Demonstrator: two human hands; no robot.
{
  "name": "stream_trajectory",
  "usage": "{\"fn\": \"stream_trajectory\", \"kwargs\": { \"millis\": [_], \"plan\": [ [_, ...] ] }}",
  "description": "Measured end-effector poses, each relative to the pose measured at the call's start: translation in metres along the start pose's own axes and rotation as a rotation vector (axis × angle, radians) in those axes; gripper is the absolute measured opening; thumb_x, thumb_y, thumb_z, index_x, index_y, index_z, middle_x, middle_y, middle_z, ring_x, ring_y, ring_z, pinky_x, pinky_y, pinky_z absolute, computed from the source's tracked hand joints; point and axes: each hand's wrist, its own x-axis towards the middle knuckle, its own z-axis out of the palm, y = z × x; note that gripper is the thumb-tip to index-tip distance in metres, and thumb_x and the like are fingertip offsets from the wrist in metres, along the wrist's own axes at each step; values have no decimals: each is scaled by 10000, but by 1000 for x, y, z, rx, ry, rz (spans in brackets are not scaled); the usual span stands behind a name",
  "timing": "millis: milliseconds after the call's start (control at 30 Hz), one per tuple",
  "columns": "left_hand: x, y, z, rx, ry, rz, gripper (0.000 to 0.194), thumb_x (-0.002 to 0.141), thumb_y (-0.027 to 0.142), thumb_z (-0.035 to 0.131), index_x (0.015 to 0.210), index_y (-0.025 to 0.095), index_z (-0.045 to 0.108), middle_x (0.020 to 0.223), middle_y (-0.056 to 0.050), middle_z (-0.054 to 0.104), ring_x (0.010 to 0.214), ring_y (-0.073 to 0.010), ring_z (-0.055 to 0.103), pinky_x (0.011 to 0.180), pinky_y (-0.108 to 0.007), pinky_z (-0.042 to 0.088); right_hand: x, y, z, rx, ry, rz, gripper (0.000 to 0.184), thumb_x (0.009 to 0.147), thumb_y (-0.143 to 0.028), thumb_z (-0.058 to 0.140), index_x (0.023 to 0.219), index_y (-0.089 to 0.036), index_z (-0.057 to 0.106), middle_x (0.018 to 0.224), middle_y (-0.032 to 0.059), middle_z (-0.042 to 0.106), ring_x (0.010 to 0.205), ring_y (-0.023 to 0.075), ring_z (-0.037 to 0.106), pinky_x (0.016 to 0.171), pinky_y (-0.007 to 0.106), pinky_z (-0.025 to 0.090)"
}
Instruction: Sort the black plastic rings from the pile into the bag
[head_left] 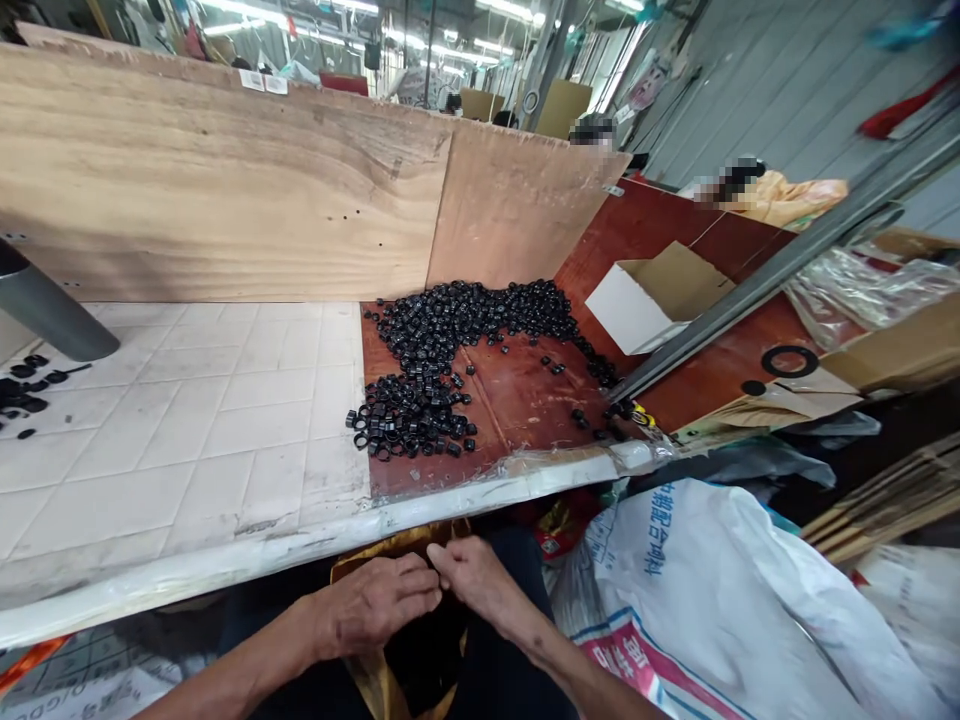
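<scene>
My left hand [379,603] and my right hand [478,578] meet below the table's front edge, with their fingertips close together. The fingers of both are bent and closed. Whatever sits between them is too small or hidden to make out. Under them, between my legs, is an open yellow-brown bag [382,685] with a dark inside. On the table above lies a big heap of small black rings [420,340], with a nearer cluster of black rings [409,415] at the edge of the red-brown board [491,405].
A wooden panel [225,180] walls off the table's back. At left stand a grey cylinder [64,310] and black pieces [26,390]. A slanting metal post [750,280], a cardboard box [637,300] and a white sack [705,590] are on the right.
</scene>
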Motion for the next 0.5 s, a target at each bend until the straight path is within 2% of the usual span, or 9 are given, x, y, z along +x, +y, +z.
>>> {"fn": "stream_trajectory", "kwargs": {
  "millis": [67,167,233,300,367,433,500],
  "plan": [
    [1,-2,8,-164,192,-231,246,986,102,520,1185,177,642,1102,-136,710,1004,-211,675,877,-311,575,4,-12,-11,-44,80,-211,285,815,-375,719,659,-181,581,587,-46,494,518,87,452,475,182,357],
    [7,-1,21,-551,495,-626,144,977,238,608,1088,187,683,1043,-93,703,925,-195,684,845,-309,578,3,-27,-20,-7,-8,-382,122,835,-303,675,894,-196,667,781,-18,596,576,107,560,527,213,464],
    [11,2,27,-795,613,-776,186,938,325,681,1047,175,707,1004,-77,710,884,-192,688,816,-303,582,0,-30,-19,-61,23,-510,78,872,-249,627,865,-197,685,845,9,616,613,114,590,579,235,501],
    [15,6,31,-919,729,-851,247,876,370,757,1005,164,718,969,-67,719,863,-192,694,817,-305,589,-5,-31,-15,-130,110,-612,130,900,-222,599,816,-197,695,834,27,630,662,133,606,634,253,511],
    [18,8,35,-935,844,-888,268,833,379,801,969,163,718,918,-48,720,827,-182,697,809,-303,599,-9,-31,-9,-145,160,-642,116,894,-214,609,849,-202,716,845,41,654,709,153,624,664,263,514],
    [18,10,40,-867,904,-874,249,843,371,792,966,169,715,907,-42,721,819,-181,705,804,-308,612,-11,-31,-3,-115,189,-605,104,869,-201,625,883,-208,728,877,46,671,731,161,635,678,266,516],
    [16,12,42,-689,906,-811,183,890,335,742,989,183,716,952,-53,728,863,-192,718,805,-311,618,-12,-30,3,-37,195,-512,87,846,-199,634,870,-210,717,845,35,674,706,160,635,672,265,516]
  ]
}}
